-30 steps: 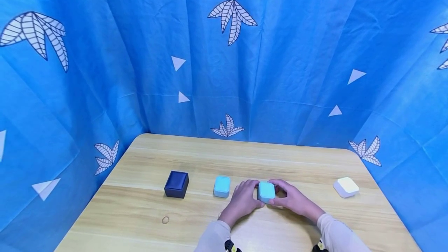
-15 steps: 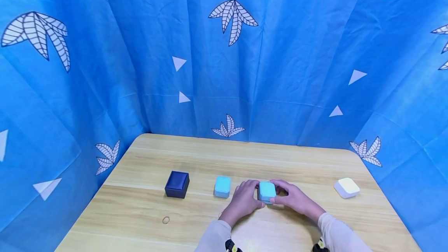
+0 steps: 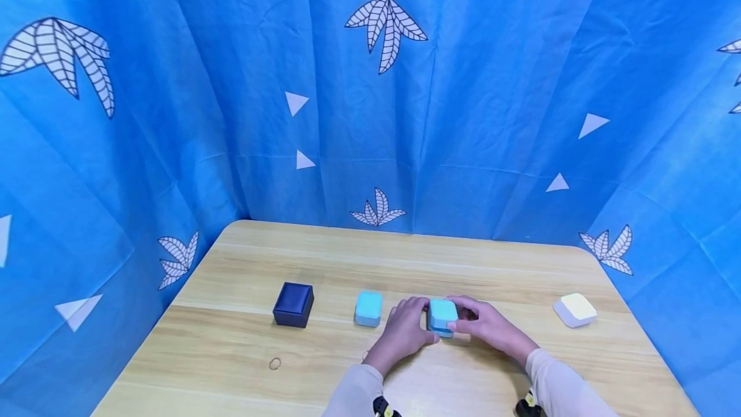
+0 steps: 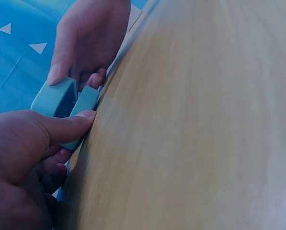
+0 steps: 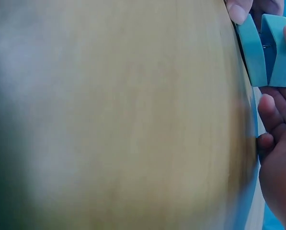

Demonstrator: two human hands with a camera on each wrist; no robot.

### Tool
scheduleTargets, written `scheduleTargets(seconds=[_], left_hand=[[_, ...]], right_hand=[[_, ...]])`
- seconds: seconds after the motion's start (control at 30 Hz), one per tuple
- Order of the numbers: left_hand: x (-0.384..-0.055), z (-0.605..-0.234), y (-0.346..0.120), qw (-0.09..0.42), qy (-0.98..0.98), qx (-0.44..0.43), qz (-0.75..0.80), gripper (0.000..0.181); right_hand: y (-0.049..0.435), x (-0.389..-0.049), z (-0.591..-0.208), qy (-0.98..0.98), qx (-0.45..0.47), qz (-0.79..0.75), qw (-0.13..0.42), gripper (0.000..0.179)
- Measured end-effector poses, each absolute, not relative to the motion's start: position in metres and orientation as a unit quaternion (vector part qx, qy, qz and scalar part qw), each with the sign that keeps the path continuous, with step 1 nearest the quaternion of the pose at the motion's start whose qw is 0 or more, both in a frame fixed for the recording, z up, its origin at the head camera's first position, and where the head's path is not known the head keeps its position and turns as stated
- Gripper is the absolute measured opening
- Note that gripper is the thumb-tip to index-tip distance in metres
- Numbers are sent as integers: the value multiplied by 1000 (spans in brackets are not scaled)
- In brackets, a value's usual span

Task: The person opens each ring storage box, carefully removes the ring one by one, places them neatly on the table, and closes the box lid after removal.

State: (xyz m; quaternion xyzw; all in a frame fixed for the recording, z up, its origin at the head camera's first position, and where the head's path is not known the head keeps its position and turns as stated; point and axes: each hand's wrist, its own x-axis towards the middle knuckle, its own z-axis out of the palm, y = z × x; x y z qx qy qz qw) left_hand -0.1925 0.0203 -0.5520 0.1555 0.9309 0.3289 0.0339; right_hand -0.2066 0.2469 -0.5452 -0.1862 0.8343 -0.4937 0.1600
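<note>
Between both hands stands a small turquoise ring box [image 3: 443, 311] on the table, its lid [image 5: 280, 50] partly lifted. A dark gap shows between lid and base [image 5: 252, 52], with small metal hinge parts inside. My left hand [image 3: 402, 330] grips the base from the left, thumb along its front side in the left wrist view. From the right, my right hand [image 3: 492, 327] pinches the lid between thumb and fingers. What lies inside the box is hidden from the head view.
To the left stand a second turquoise box [image 3: 368, 308] and a dark blue box [image 3: 292, 305]. A white box [image 3: 575, 310] sits at the right. A thin ring [image 3: 274, 363] lies on the wooden table [image 3: 324, 262]; another shows partly beside the left wrist. A blue curtain [image 3: 370, 114] surrounds the table.
The lid of the ring box has risen slightly from its base under the right hand, and a dark gap has appeared at the front. The left hand has stayed in place.
</note>
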Motion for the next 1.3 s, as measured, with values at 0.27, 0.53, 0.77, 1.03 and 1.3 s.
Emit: scheduleTargets(seconds=[0.27,0.53,0.77,1.03,1.3], left_hand=[[-192,-552,22,31,929,157,333,69],[-193,-552,22,26,932,156,327,70],[-193,-554,22,24,930,154,332,71],[-191,-556,23,20,928,151,339,71],[-191,-553,22,22,926,150,347,69]], right_hand=[[246,-210,-540,829,-172,-501,179,61],[246,-214,-534,826,-160,-507,186,63],[245,-219,-534,818,-141,-519,202,62],[245,-225,-534,801,-121,-543,223,50],[243,-228,-533,803,-116,-540,223,49]])
